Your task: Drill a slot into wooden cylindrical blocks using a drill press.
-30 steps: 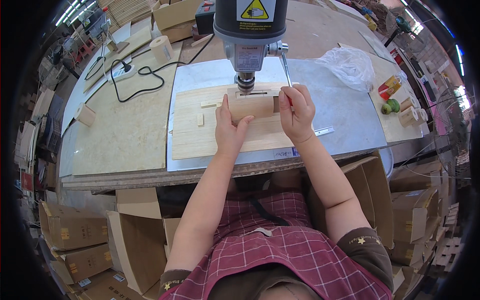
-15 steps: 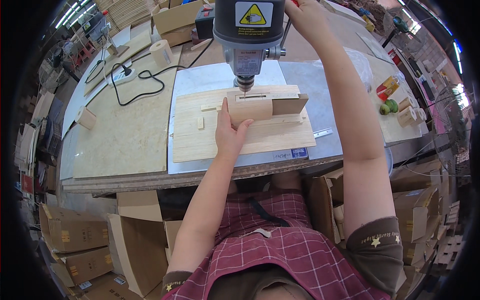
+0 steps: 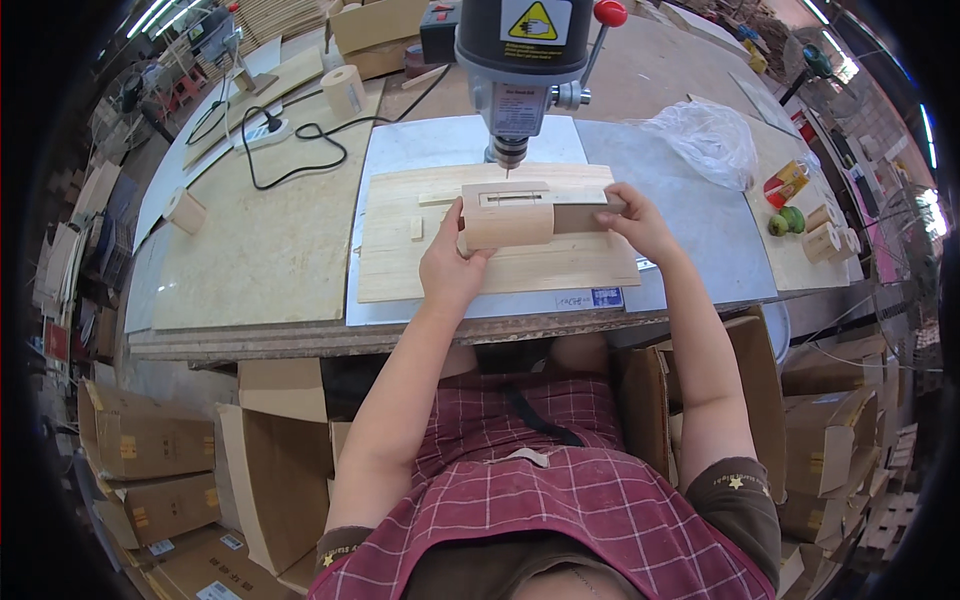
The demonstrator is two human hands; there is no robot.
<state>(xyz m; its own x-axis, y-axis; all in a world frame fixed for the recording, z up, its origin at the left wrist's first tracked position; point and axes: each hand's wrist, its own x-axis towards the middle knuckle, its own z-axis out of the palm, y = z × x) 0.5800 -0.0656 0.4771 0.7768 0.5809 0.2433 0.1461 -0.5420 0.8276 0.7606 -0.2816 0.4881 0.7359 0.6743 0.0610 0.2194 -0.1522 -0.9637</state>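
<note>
A pale, rounded wooden piece (image 3: 508, 230) with a narrow slot in its top lies on a light wooden board (image 3: 390, 275). My left hand (image 3: 455, 268) grips its left end, thumb along the near side. A flat brown panel (image 3: 577, 219) sticks out of the piece's right side, and my right hand (image 3: 640, 225) pinches its outer end. Just above and behind the slot hangs the chuck (image 3: 510, 150) of a drill press (image 3: 520, 45), its thin bit clear of the wood. The press's red-knobbed lever (image 3: 609, 13) is untouched at the upper right.
Small wooden strips (image 3: 417, 229) lie left of the piece. A black cord (image 3: 330, 135) runs to a white power strip (image 3: 265, 133). Wooden cylinders (image 3: 345, 90), a plastic bag (image 3: 710, 145) and green fruit (image 3: 787, 221) stand about the table. Cardboard boxes (image 3: 150, 430) sit below.
My right hand has let go of the lever and come down to the brown panel's end. The left hand still holds the wooden piece. The whole view has shifted slightly.
</note>
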